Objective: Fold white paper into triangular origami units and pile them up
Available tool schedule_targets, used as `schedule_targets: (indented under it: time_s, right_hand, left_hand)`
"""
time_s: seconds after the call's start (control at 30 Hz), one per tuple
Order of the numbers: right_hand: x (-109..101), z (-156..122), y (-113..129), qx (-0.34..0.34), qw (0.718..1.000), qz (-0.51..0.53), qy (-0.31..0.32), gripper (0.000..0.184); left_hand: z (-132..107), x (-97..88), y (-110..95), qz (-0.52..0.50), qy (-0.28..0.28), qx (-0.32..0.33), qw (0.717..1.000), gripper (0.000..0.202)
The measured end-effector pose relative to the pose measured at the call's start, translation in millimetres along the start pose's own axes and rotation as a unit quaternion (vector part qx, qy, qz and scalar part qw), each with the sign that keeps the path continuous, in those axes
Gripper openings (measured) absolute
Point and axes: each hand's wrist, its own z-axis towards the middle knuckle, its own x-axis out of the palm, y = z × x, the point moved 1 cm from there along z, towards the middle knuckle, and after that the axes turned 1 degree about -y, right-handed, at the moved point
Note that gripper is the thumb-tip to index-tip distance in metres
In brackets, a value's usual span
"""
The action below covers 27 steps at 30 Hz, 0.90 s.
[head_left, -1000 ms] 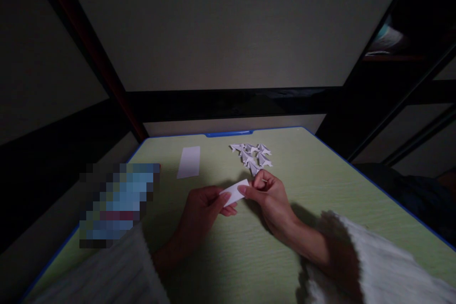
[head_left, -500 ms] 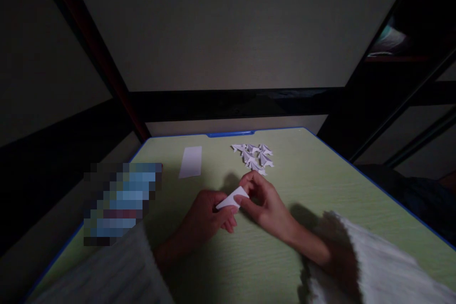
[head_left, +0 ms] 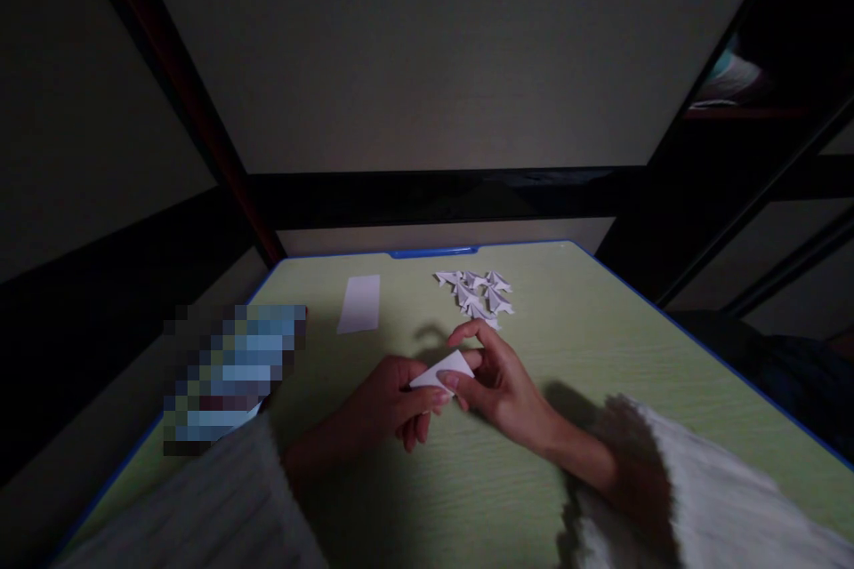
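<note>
A small piece of folded white paper (head_left: 440,371) is held between both hands, a little above the table. My left hand (head_left: 387,400) pinches its left and lower edge, with the thumb on top and other fingers curled beneath. On the paper's right end, my right hand (head_left: 503,382) presses its thumb, and its index finger is lifted and bent above the far corner. Just beyond my right hand lies a cluster of several small folded paper figures (head_left: 463,293) with pointed shapes. The underside of the held paper is hidden by fingers.
A flat white paper sheet (head_left: 360,304) lies at the back left of the pale green table (head_left: 600,356), which has a blue rim. A pixelated bluish object (head_left: 240,373) rests at the left edge. A blue handle (head_left: 433,252) sits at the far edge, before a dark panelled wall.
The folded paper has shifted slightly right and turned a little. My right index finger has lifted off its far edge, and my left fingers have moved lower under it.
</note>
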Motion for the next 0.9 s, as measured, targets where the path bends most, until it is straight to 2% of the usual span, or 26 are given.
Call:
schedule_targets:
  time_s: [0.07,0.17,0.23,0.3,0.37,0.43,0.5,0.53,0.6,0.7,0.9]
  right_hand:
    - [-6,1,5,-0.041,0.994,-0.097,0.026,0.004]
    - [-15,1,13,-0.166,0.949,-0.26,0.068,0.009]
    - [-21,2,15,-0.224,0.925,-0.305,0.043,0.008]
    - [-23,2,14,-0.247,0.91,-0.33,0.042,0.01]
    - [-23,2,12,-0.255,0.897,-0.357,0.058,0.012]
    - [-21,3,10,-0.248,0.88,-0.399,0.072,0.012]
    - [-19,3,8,-0.226,0.862,-0.447,0.076,0.013]
    - [-18,3,8,-0.212,0.855,-0.466,0.077,0.015]
    - [-15,3,8,-0.193,0.848,-0.488,0.08,0.016]
    - [-11,2,8,-0.178,0.85,-0.488,0.084,0.016]
    - [-10,2,8,-0.155,0.885,-0.438,0.04,0.016]
  left_hand:
    - [0,-4.1,0,-0.02,0.006,-0.007,1.0,0.021]
    - [1,-9.7,1,-0.061,0.012,-0.012,0.998,0.022]
    - [3,-10.8,2,-0.073,0.033,-0.014,0.997,0.024]
    - [4,-9.8,3,-0.066,0.049,-0.006,0.997,0.025]
    - [5,-8.1,3,-0.044,0.02,0.023,0.999,0.019]
    - [4,-7.0,3,0.012,-0.056,0.085,0.995,0.014]
    - [2,-6.0,1,0.095,-0.125,0.158,0.975,0.013]
    - [1,-5.2,0,0.141,-0.139,0.188,0.962,0.01]
    - [-1,-3.3,-2,0.223,-0.135,0.226,0.939,0.013]
    - [-2,-1.3,-3,0.303,-0.121,0.248,0.912,0.018]
    - [0,-1.6,-1,0.346,-0.119,0.247,0.897,0.016]
